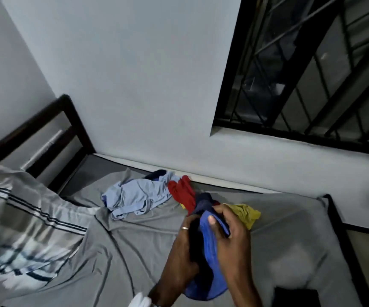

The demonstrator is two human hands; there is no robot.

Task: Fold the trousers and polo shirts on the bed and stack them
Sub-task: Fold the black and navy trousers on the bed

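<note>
Both of my hands hold a blue garment (210,258) with dark navy trim above the grey bed (135,251). My left hand (183,249) grips its left side, a ring on one finger. My right hand (232,231) pinches its upper edge, thumb on top. Behind them lie a crumpled light blue garment (135,196), a red one (182,193) and a yellow one (246,212), loose and unfolded near the wall.
A striped pillow (22,227) fills the bed's left side in front of the dark headboard (46,129). A barred window (312,74) is at the upper right. A dark flat object (296,298) lies at the bed's near right corner.
</note>
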